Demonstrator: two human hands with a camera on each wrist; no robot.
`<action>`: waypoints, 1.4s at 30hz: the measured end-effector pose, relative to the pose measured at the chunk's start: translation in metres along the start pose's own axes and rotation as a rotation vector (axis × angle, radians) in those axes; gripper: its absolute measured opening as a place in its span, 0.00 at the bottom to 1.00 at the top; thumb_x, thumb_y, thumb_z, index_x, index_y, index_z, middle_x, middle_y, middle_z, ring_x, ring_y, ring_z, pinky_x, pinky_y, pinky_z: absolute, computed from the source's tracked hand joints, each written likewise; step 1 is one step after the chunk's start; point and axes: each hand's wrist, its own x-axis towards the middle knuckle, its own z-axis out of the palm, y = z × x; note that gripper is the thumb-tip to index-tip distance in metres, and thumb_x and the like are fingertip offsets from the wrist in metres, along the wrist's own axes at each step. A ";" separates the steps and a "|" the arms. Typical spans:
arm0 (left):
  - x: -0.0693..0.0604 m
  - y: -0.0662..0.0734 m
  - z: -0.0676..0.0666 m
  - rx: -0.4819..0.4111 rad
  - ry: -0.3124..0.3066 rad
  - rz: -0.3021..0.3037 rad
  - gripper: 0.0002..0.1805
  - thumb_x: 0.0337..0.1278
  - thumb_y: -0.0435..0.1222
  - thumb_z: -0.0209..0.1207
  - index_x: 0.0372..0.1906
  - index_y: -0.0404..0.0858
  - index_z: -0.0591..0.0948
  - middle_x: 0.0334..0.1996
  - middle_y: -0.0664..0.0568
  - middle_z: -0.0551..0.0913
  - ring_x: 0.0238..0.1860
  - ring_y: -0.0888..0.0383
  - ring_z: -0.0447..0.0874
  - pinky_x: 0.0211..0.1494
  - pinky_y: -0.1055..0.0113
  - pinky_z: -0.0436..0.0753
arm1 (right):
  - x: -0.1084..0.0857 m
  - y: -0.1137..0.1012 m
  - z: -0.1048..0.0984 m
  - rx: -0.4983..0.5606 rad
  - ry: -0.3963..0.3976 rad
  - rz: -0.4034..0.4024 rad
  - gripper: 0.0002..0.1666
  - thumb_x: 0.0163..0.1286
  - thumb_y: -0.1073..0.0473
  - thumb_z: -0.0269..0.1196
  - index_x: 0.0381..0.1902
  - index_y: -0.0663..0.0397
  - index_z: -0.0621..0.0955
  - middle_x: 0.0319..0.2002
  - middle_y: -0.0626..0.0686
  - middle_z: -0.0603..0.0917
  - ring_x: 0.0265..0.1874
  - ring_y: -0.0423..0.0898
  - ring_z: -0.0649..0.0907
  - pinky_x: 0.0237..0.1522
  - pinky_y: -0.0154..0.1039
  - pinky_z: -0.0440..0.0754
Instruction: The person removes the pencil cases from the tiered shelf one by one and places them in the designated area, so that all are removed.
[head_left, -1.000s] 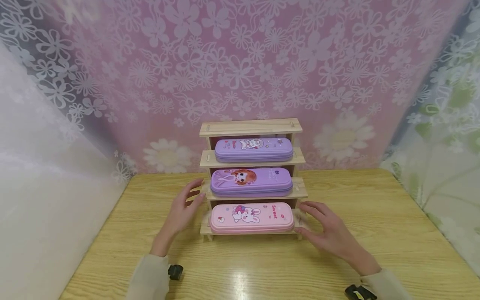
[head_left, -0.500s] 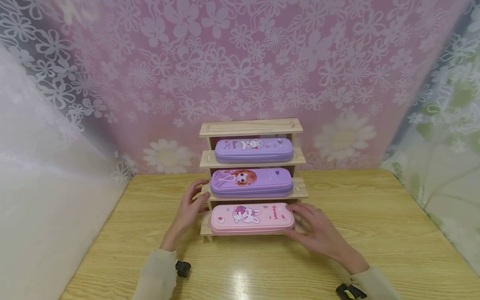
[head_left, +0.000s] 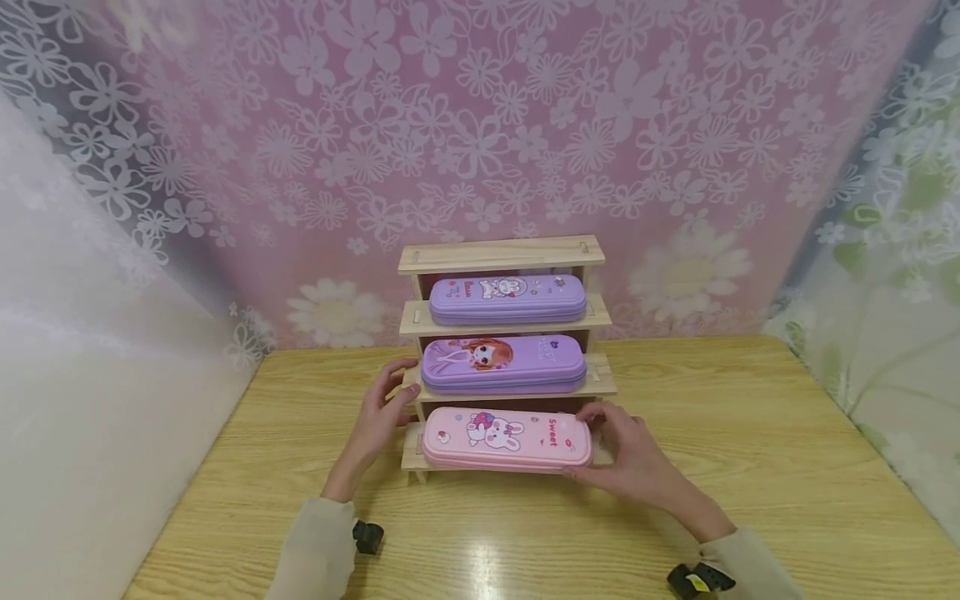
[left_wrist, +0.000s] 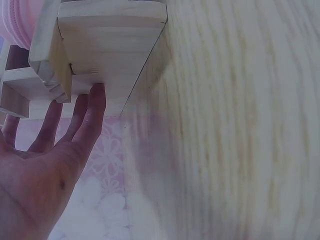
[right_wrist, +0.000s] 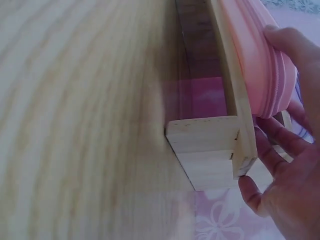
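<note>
Pink floral backdrop [head_left: 480, 117] over a wood-grain table [head_left: 225, 467]: a pink bunny-print pencil case [head_left: 507, 440] in hand on the bottom shelf of a stepped wooden rack [head_left: 501, 252].
The step looks like gripping the case; the next move, I'd judge, calls for a firm pinch and a steady rack. The right hand [head_left: 637, 454] pinches its right end, thumb in front; the left hand [head_left: 375, 412], fingers spread, touches the rack's left side.

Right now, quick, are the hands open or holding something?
Left hand: open, fingers against the side of the wooden rack.
Right hand: closed, holding the pink case by its right end.
</note>
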 end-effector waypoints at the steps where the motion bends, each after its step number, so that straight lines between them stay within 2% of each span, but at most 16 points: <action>1: 0.000 0.000 0.000 -0.002 0.000 0.001 0.24 0.75 0.37 0.55 0.71 0.44 0.70 0.63 0.37 0.73 0.47 0.54 0.86 0.43 0.56 0.91 | 0.001 0.000 -0.001 0.027 -0.012 0.009 0.42 0.44 0.54 0.86 0.55 0.48 0.77 0.46 0.43 0.83 0.43 0.37 0.78 0.49 0.30 0.75; 5: 0.000 0.000 0.000 -0.013 -0.004 0.004 0.23 0.75 0.37 0.55 0.71 0.44 0.70 0.63 0.36 0.73 0.47 0.54 0.86 0.44 0.53 0.91 | 0.002 -0.002 -0.006 0.036 -0.065 0.065 0.43 0.45 0.48 0.85 0.59 0.46 0.79 0.50 0.44 0.82 0.46 0.36 0.77 0.50 0.31 0.79; 8: 0.000 0.000 0.000 -0.016 -0.004 0.005 0.23 0.75 0.36 0.55 0.71 0.44 0.70 0.63 0.36 0.73 0.46 0.54 0.87 0.44 0.52 0.91 | 0.003 -0.003 -0.012 0.003 -0.102 0.114 0.42 0.44 0.43 0.85 0.57 0.41 0.80 0.51 0.42 0.80 0.47 0.36 0.77 0.51 0.34 0.80; 11: 0.000 0.000 0.000 -0.014 0.001 0.006 0.23 0.75 0.35 0.54 0.71 0.43 0.70 0.63 0.36 0.72 0.47 0.53 0.86 0.45 0.50 0.90 | 0.001 -0.002 -0.018 0.008 -0.125 0.152 0.42 0.43 0.43 0.85 0.56 0.39 0.80 0.51 0.42 0.80 0.46 0.36 0.77 0.49 0.37 0.80; 16: 0.000 -0.002 -0.001 0.002 0.002 0.003 0.23 0.76 0.37 0.55 0.71 0.44 0.70 0.65 0.38 0.72 0.50 0.52 0.84 0.47 0.46 0.90 | -0.005 0.008 -0.034 0.119 -0.151 0.175 0.41 0.45 0.49 0.85 0.57 0.43 0.79 0.51 0.46 0.80 0.46 0.39 0.78 0.42 0.35 0.81; 20: 0.001 -0.003 -0.001 0.004 0.000 0.000 0.22 0.76 0.38 0.55 0.70 0.47 0.71 0.65 0.39 0.72 0.50 0.53 0.84 0.48 0.45 0.89 | -0.010 0.016 -0.049 0.209 -0.188 0.183 0.41 0.49 0.55 0.84 0.60 0.47 0.77 0.54 0.49 0.80 0.49 0.41 0.80 0.47 0.31 0.84; 24: 0.000 -0.003 -0.001 -0.006 -0.003 0.003 0.22 0.76 0.38 0.55 0.70 0.47 0.71 0.63 0.38 0.73 0.49 0.53 0.84 0.48 0.44 0.89 | -0.014 0.022 -0.064 0.281 -0.233 0.210 0.41 0.54 0.60 0.81 0.63 0.50 0.74 0.56 0.51 0.80 0.52 0.38 0.83 0.52 0.30 0.84; 28: 0.000 -0.002 0.000 -0.007 -0.002 0.005 0.22 0.76 0.37 0.55 0.70 0.47 0.71 0.63 0.38 0.73 0.49 0.53 0.83 0.48 0.44 0.89 | -0.019 0.026 -0.076 0.385 -0.266 0.254 0.41 0.59 0.64 0.77 0.67 0.55 0.71 0.57 0.48 0.81 0.51 0.38 0.86 0.47 0.36 0.89; 32: 0.000 -0.002 0.000 -0.004 -0.003 0.003 0.22 0.76 0.37 0.55 0.70 0.47 0.71 0.65 0.36 0.72 0.51 0.51 0.83 0.49 0.44 0.89 | -0.025 0.033 -0.087 0.462 -0.267 0.259 0.41 0.61 0.69 0.74 0.69 0.59 0.68 0.59 0.42 0.80 0.51 0.40 0.87 0.43 0.41 0.90; 36: 0.000 -0.002 0.000 0.007 -0.001 0.001 0.23 0.76 0.38 0.55 0.71 0.47 0.71 0.66 0.37 0.72 0.52 0.51 0.82 0.49 0.45 0.89 | -0.032 0.040 -0.098 0.492 -0.257 0.240 0.41 0.63 0.73 0.70 0.72 0.62 0.66 0.63 0.38 0.77 0.54 0.37 0.86 0.45 0.40 0.90; 42: 0.000 -0.002 0.000 0.002 0.007 0.004 0.23 0.76 0.38 0.55 0.71 0.46 0.71 0.64 0.38 0.73 0.52 0.51 0.81 0.48 0.46 0.89 | -0.042 0.047 -0.117 0.544 -0.249 0.230 0.42 0.66 0.77 0.64 0.74 0.64 0.62 0.66 0.39 0.75 0.56 0.37 0.84 0.46 0.40 0.90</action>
